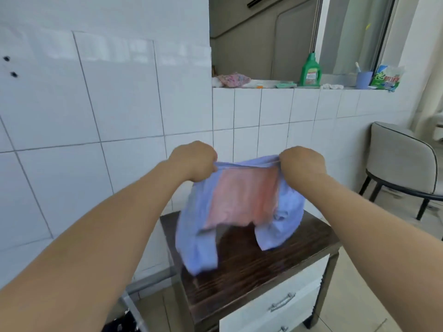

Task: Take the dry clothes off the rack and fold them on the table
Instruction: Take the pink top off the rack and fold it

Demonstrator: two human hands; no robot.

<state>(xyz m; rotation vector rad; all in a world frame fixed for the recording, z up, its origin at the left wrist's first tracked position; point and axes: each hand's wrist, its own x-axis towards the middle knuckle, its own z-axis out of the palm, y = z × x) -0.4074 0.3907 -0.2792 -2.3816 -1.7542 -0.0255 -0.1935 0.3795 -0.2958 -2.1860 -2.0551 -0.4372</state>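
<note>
1. Left hand [193, 160] fisted, gripping the top edge of a blue garment [282, 224] at its left corner.
2. Right hand [303, 164] likewise fisted on the same edge at the right corner; the edge is pulled taut between the two hands.
3. Garment is light blue with a pink panel [242, 195] across its middle. Type cannot be told; the fabric is motion-blurred. It hangs from the hands above the table, with the lower left portion drooping down to about the tabletop; whether it touches cannot be told.
4. Table [251, 271]: small, dark wood-grain top, white drawer front [275, 305] with metal handles below. It stands against a white tiled wall [107, 104].
5. The hanging garment hides the rear half of the tabletop.
6. Ledge [275, 91] above the tiled half-wall behind the table carries, left to right: a crumpled pink patterned cloth [233, 79], a green detergent bottle [311, 71], a small white rag [332, 86], a blue cup [364, 79] with a toothbrush in it, a green-and-white detergent bag [387, 77].
7. Grey upholstered chair [402, 164] with dark legs stands to the right, apart from the table.
8. Dark spotted fabric [122, 322] shows at the bottom edge, left of the table.
</note>
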